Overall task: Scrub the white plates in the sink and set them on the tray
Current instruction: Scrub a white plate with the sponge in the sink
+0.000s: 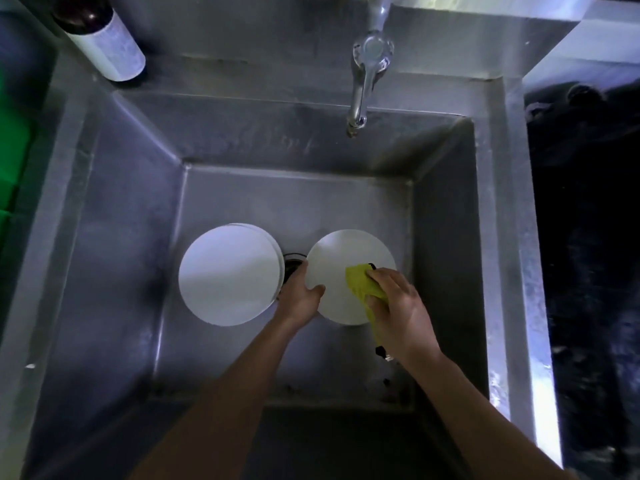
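While my left hand (300, 295) steadies a white plate (341, 271) by its nine o'clock edge, thumb curled onto the face and the other fingers hidden beneath, my right hand (398, 313) presses a yellow cloth (363, 289) onto the plate's face at about four o'clock, fingers curled round the cloth. I see the plate low in a deep steel sink (446, 237), just right of the drain (292, 263). At nine o'clock from it, beyond the drain, a stack of white plates (227, 275) rests on the sink floor. A tap (363, 84) hangs at twelve o'clock, and I see no water running. A dark bottle (100, 36) stands on the ledge at eleven o'clock. No tray is in view.

I judge this to be the scrubbing step, with the stack not yet done. To do it well, I would keep the left grip firm so the plate cannot spin or slip, sweep the cloth in circles from the rim to the centre, then turn the plate to reach the far edge at twelve o'clock and the underside.
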Motion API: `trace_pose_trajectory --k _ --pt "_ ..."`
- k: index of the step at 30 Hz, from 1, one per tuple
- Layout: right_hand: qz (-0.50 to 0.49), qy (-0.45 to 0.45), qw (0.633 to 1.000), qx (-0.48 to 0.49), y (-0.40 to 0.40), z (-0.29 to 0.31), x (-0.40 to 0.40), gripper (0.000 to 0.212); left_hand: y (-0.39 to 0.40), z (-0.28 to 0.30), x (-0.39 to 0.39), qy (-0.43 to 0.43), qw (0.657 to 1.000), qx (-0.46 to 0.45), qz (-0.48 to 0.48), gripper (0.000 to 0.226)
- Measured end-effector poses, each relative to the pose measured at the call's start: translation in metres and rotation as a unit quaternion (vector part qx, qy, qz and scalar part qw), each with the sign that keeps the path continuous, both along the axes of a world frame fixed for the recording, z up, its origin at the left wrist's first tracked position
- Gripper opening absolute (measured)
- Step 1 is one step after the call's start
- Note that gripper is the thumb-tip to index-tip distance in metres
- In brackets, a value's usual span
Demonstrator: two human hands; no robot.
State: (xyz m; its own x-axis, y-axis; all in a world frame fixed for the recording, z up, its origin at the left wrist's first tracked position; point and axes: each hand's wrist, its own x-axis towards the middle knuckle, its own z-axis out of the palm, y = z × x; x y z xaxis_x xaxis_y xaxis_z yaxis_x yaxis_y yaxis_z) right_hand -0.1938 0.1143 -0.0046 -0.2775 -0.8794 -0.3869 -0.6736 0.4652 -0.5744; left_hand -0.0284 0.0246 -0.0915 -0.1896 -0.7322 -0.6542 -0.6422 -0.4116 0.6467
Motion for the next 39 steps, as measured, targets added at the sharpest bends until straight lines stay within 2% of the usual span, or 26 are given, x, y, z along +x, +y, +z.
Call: trace_pose_trajectory --k 11,20,25,28,30,34,39 --pt "-0.001 -0.002 1.000 0.015 0.003 0.002 0.004 0.046 0.001 0.005 -0.003 0.007 0.994 0.011 0.112 0.026" --pt "-0.010 -0.002 1.000 0.006 0.018 0.001 0.007 0.043 0.013 -0.006 -0.006 0.035 0.971 0.124 0.203 0.034" --pt "-0.014 -0.007 1.000 0.001 0.031 0.005 0.008 0.043 0.024 -0.003 -0.013 0.108 0.938 0.205 0.258 0.027" --pt "-0.017 -0.009 1.000 -0.003 0.037 0.010 0.007 0.044 0.030 0.012 -0.016 0.159 0.912 0.257 0.277 0.033" --pt "-0.020 -0.012 1.000 -0.008 0.040 0.015 0.007 0.044 0.034 0.022 -0.017 0.173 0.907 0.281 0.264 0.041" --pt "-0.027 -0.017 0.999 -0.013 0.049 0.029 0.004 0.047 0.044 0.040 -0.018 0.189 0.901 0.283 0.268 0.052" --pt "-0.026 -0.027 0.999 -0.033 0.073 0.059 -0.001 0.046 0.057 0.072 -0.010 0.145 0.912 0.261 0.280 0.047"
